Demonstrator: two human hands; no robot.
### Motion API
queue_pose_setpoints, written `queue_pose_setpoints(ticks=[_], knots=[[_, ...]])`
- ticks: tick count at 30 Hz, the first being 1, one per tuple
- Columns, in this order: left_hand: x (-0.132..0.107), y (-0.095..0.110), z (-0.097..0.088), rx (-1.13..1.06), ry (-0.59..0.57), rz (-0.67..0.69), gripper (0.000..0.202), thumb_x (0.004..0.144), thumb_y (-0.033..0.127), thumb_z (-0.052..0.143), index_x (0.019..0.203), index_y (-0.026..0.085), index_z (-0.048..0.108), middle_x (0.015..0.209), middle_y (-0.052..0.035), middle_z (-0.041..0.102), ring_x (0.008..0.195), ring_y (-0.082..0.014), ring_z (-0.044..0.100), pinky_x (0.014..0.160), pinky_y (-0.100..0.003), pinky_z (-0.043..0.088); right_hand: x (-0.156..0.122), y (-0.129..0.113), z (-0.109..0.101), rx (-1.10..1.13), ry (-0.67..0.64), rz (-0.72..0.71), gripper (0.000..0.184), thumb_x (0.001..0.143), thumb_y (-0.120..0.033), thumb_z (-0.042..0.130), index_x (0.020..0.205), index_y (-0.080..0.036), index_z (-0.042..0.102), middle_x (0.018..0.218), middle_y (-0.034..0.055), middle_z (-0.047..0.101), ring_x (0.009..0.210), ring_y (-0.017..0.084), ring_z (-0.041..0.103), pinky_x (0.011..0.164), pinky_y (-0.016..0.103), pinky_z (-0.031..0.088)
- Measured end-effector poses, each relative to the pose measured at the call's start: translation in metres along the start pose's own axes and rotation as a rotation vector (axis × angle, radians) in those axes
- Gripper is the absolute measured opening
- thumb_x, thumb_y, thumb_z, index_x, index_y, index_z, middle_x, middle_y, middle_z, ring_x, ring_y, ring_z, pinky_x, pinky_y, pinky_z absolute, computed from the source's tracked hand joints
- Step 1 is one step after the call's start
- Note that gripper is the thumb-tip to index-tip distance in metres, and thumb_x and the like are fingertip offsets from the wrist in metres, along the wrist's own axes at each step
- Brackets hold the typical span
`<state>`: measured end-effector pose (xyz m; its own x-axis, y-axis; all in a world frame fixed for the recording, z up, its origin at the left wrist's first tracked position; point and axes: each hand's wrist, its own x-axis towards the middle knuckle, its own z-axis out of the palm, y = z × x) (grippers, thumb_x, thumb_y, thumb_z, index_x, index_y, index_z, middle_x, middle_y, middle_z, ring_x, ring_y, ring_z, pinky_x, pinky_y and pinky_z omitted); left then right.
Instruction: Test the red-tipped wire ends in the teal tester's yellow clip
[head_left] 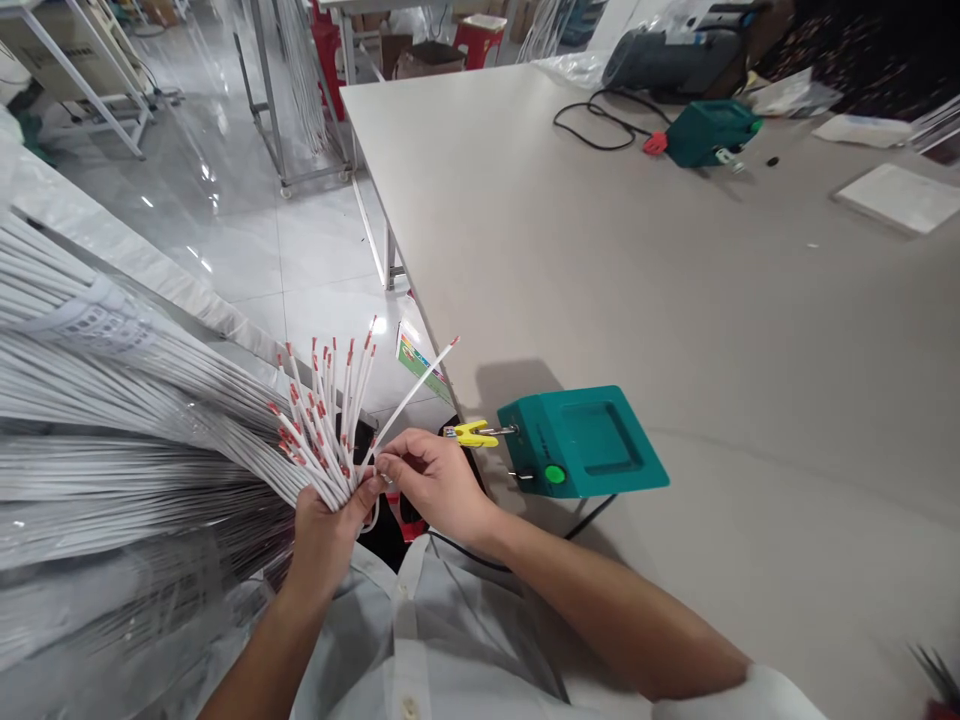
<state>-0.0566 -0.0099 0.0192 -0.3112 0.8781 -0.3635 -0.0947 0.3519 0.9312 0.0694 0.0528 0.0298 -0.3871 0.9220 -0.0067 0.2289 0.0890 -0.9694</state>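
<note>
My left hand [334, 520] is closed around a bundle of white cables [319, 455] whose ends show reddish, copper-like tips. From this bundle the cables run back to the left. Beside it, my right hand [431, 480] pinches near a single white cable [416, 390] that slants up and right, apart from the others. The fingertips of both hands nearly meet there. Just right of my right hand, a yellow clip [474, 434] is attached to a green box-like device [592, 440] with a green button [554, 474], at the table's edge.
Long bundles of white cables [135, 390], partly wrapped in plastic, lie along my left. The grey table [600, 260] spreads to the right. A second green device [709, 132] and a black cord [600, 140] lie at its far side. A wheeled metal rack [270, 110] stands beyond.
</note>
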Motion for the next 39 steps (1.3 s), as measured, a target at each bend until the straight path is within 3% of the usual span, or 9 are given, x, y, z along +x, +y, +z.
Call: queue_pose_setpoints(ticks=[8,12,15,21,24,29,31,35,39], knots=[[0.0,0.002,0.0,-0.035,0.033,-0.039,0.017,0.067,0.03,0.069,0.075,0.015,0.069,0.052,0.0033,0.053,0.05,-0.0071,0.043,0.049,-0.02,0.036,-0.011,0.001,-0.011,-0.173,0.036,-0.113,0.015,0.079,-0.018,0.047,0.067,-0.016,0.056,0.067,0.0021,0.056,0.059,0.011,0.051,0.055,0.023,0.043],[0.0,0.011,0.001,0.022,-0.036,-0.034,0.016,0.068,0.029,0.068,0.064,0.014,0.065,0.048,0.005,0.046,0.049,-0.0066,0.039,0.046,-0.019,0.033,-0.01,0.0,-0.015,-0.144,0.006,-0.144,0.01,0.079,-0.024,0.053,0.082,-0.016,0.059,0.083,0.0056,0.061,0.064,0.012,0.055,0.056,0.023,0.046],[0.0,0.015,0.003,0.042,-0.088,-0.043,0.017,0.066,0.027,0.07,0.059,0.013,0.061,0.047,0.0058,0.042,0.047,-0.006,0.036,0.044,-0.019,0.031,-0.006,0.0,-0.016,-0.178,-0.098,-0.262,0.011,0.082,-0.021,0.051,0.078,-0.017,0.06,0.08,0.005,0.064,0.075,0.013,0.059,0.065,0.023,0.048],[0.001,0.012,0.003,0.068,-0.049,-0.079,0.015,0.058,0.022,0.074,0.064,0.013,0.064,0.049,0.0052,0.048,0.046,-0.0068,0.037,0.042,-0.019,0.031,0.0,-0.002,-0.024,-0.731,-0.308,-0.54,0.018,0.083,-0.017,0.043,0.079,-0.014,0.059,0.082,0.0091,0.063,0.072,0.016,0.057,0.057,0.024,0.043],[0.001,0.009,0.004,0.103,-0.043,-0.061,0.015,0.058,0.024,0.073,0.063,0.013,0.065,0.048,0.0042,0.05,0.045,-0.0077,0.039,0.042,-0.02,0.032,-0.002,-0.005,-0.024,-0.709,-0.34,-0.401,0.014,0.079,-0.015,0.045,0.074,-0.014,0.059,0.078,0.0078,0.062,0.068,0.015,0.056,0.053,0.023,0.04],[0.0,0.008,0.006,0.07,-0.056,-0.072,0.021,0.058,0.03,0.073,0.065,0.012,0.066,0.049,0.0029,0.051,0.045,-0.0082,0.04,0.042,-0.021,0.033,-0.002,0.0,-0.021,-0.021,-0.376,0.242,0.018,0.079,-0.018,0.043,0.066,-0.016,0.056,0.048,-0.0036,0.05,0.041,0.008,0.045,0.041,0.018,0.035],[0.001,0.009,0.005,0.073,-0.077,-0.088,0.023,0.059,0.032,0.073,0.065,0.012,0.066,0.048,0.0032,0.05,0.044,-0.0076,0.039,0.041,-0.021,0.033,-0.001,0.005,-0.021,0.206,-0.397,0.412,0.018,0.079,-0.024,0.046,0.066,-0.015,0.055,0.042,-0.0064,0.043,0.035,0.006,0.039,0.036,0.018,0.031],[0.002,0.007,0.002,0.082,-0.132,-0.108,0.022,0.059,0.032,0.073,0.066,0.012,0.067,0.049,0.0032,0.05,0.044,-0.0066,0.039,0.041,-0.02,0.032,-0.004,0.011,-0.024,0.284,-0.449,0.446,0.02,0.079,-0.028,0.045,0.067,-0.015,0.054,0.044,-0.005,0.047,0.035,0.006,0.04,0.038,0.018,0.033],[0.004,0.003,0.001,0.03,-0.096,-0.118,0.02,0.06,0.03,0.073,0.068,0.012,0.068,0.05,0.0027,0.051,0.045,-0.0068,0.041,0.042,-0.02,0.034,-0.012,0.01,-0.026,-0.209,-0.333,0.2,0.019,0.081,-0.021,0.042,0.072,-0.014,0.058,0.063,0.0039,0.061,0.055,0.012,0.056,0.055,0.025,0.046]])
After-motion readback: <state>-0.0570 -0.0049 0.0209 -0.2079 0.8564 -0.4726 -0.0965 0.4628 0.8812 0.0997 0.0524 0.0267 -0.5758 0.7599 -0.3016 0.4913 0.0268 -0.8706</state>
